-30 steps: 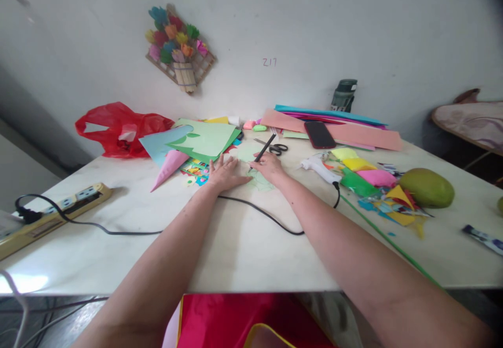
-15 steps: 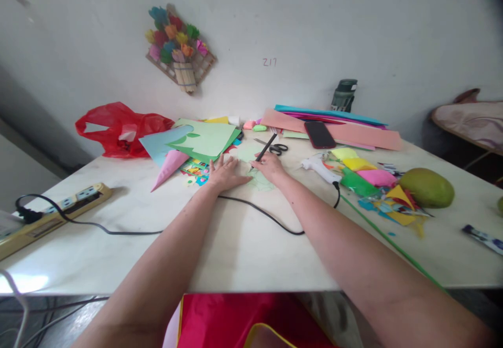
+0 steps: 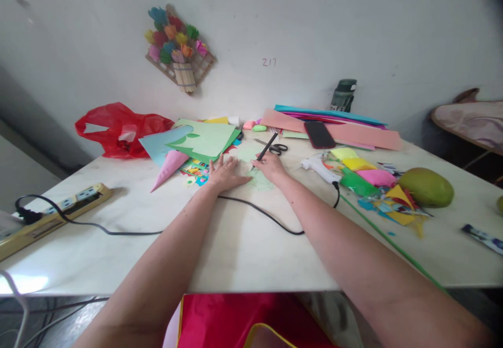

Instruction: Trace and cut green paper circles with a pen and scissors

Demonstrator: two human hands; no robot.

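My right hand (image 3: 270,167) is closed around a black pen (image 3: 267,146), its tip pointing down at a pale green sheet of paper (image 3: 262,181) with thin drawn lines. Flat on the table, my left hand (image 3: 226,174) has its fingers spread, and its thumb reaches to the sheet's left side. Just behind the pen lie scissors (image 3: 278,149) with black handles. Left of my left hand are small colourful paper scraps (image 3: 198,172), a pink paper cone (image 3: 170,167) and a stack of green sheets (image 3: 210,137).
A white glue gun (image 3: 321,167) lies to the right, its black cord (image 3: 267,213) running under my forearms. Beyond are coloured clay packets (image 3: 359,167), a green mango-like fruit (image 3: 427,187), a phone (image 3: 319,134) and a bottle (image 3: 343,95). At left are a red bag (image 3: 113,128) and a power strip (image 3: 66,214).
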